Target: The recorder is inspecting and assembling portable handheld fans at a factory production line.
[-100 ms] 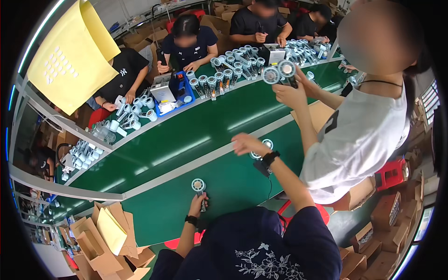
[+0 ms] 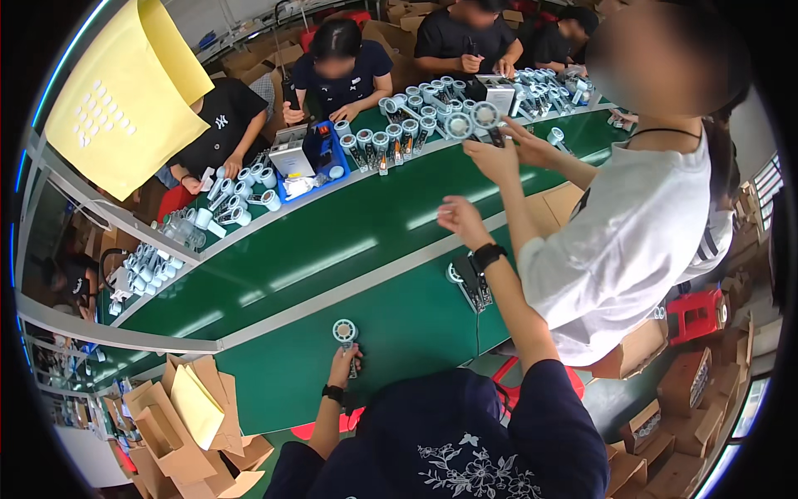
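Note:
My left hand is closed around the handle of a small handheld fan, its round pale-blue head pointing away from me over the green table. Raised in the air, my right hand has loosely bent fingers, somewhat apart, with nothing visible in them. Below my right wrist, more handheld fans lie on the table, partly hidden by my forearm. A dark object with a thin cable is beside them. To my right, a standing person in a white shirt holds two similar fans.
Beyond a metal rail runs a green conveyor belt. Many fans stand along its far side, where several people sit working around a blue bin. Cardboard boxes stand at lower left; a red stool is at right.
My right hand has moved up and to the right, uncovering more of the fans on the table. The left hand and its fan shifted slightly left. The standing person's fans moved left.

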